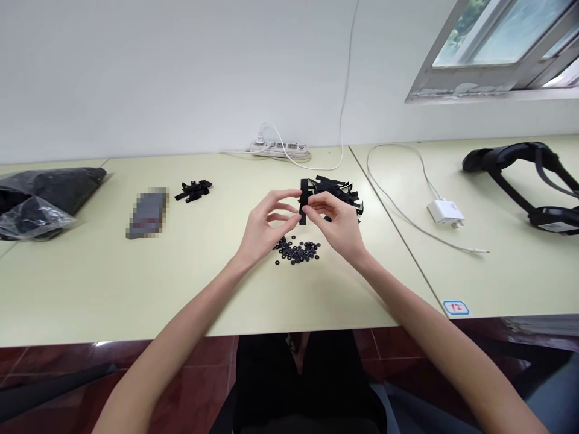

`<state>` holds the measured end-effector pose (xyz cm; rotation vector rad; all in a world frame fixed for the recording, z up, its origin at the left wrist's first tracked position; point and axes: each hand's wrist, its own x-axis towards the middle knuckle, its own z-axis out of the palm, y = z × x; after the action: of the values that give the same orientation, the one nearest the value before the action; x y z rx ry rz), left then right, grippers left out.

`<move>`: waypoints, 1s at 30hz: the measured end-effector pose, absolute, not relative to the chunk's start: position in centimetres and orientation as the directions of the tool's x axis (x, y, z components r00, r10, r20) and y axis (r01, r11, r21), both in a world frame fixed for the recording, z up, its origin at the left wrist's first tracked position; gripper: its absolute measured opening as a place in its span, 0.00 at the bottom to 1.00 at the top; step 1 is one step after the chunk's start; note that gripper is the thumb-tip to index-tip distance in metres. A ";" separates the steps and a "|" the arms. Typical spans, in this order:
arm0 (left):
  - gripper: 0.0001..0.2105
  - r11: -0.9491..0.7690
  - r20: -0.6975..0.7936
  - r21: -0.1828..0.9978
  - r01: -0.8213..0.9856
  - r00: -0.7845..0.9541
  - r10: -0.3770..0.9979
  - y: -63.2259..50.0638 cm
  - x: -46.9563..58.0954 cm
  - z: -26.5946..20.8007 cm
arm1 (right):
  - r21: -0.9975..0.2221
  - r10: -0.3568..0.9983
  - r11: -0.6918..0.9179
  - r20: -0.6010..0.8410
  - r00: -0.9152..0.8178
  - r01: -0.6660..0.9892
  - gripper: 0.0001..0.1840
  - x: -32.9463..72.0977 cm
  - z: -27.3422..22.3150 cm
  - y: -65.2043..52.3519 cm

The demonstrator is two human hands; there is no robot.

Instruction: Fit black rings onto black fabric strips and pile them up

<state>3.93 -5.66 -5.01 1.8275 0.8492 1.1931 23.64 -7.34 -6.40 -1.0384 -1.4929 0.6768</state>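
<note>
Left forearm point(183, 334), lower left of the frame, and right forearm point(434, 337), lower right: both bare, slender, tapering to narrow wrists. Left hand point(266, 224) and right hand point(338, 228), centre: bare, slim-fingered. Trousers point(312, 392), bottom centre of the frame: black, plain, loose-looking.

I make out workroom or office, can't tell which: pale tables point(136, 295) joined along white wall point(181, 78), number label point(456, 308), power strip point(291, 147), heap of small black rings point(298, 254), tiled floor point(205, 377).
</note>
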 end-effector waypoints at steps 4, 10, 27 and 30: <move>0.11 -0.450 0.407 0.883 0.135 0.257 0.876 -5.4 3.8 -4.6 | -0.714 0.771 0.564 0.635 0.046 0.415 0.06 23.8 -6.1 -7.6; 0.18 -0.141 0.143 0.989 -0.040 0.479 0.866 -4.8 3.4 -4.5 | -0.404 0.554 0.714 0.826 -0.107 0.572 0.11 24.8 -6.9 -7.1; 0.16 0.037 -0.051 0.999 0.036 0.526 0.849 -4.3 3.2 -5.3 | -0.382 0.630 0.736 0.690 -0.357 0.559 0.15 27.2 -7.1 -6.4; 0.14 0.052 -0.062 0.998 0.034 0.536 0.842 -4.3 3.3 -5.5 | -0.379 0.631 0.739 0.681 -0.373 0.558 0.16 27.2 -7.0 -6.5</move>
<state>3.25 -4.33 -5.46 1.3951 0.8231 0.7346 27.20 -6.49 -6.96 -0.8959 -2.0643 0.1059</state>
